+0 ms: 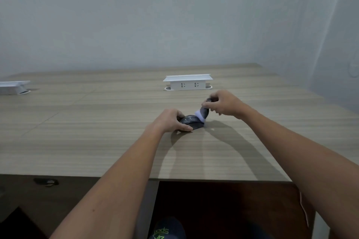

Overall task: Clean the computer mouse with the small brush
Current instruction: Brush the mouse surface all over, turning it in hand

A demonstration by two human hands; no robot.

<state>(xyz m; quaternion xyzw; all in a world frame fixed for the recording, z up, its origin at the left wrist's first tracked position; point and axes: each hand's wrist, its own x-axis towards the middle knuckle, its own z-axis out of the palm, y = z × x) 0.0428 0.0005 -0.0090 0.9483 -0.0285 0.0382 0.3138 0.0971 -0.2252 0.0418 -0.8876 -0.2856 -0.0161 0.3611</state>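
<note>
While the left hand (pixel 171 120) pins the dark rounded computer mouse (pixel 191 122) near the worktop (pixel 97 132) middle, right hand (pixel 225 104) fingers pinch the small brush (pixel 204 112), its pale soft bristles touching the mouse's right end. Brushing seems underway; next likely needs short light strokes along the smooth shell.

Desk mostly open, two obstacles at far side.
Bare desk (pixel 97 132) all around the hands; white socket box (pixel 187 82) stands just beyond them, second socket box (pixel 13 87) far left edge; wall (pixel 155 15) closes far side.
</note>
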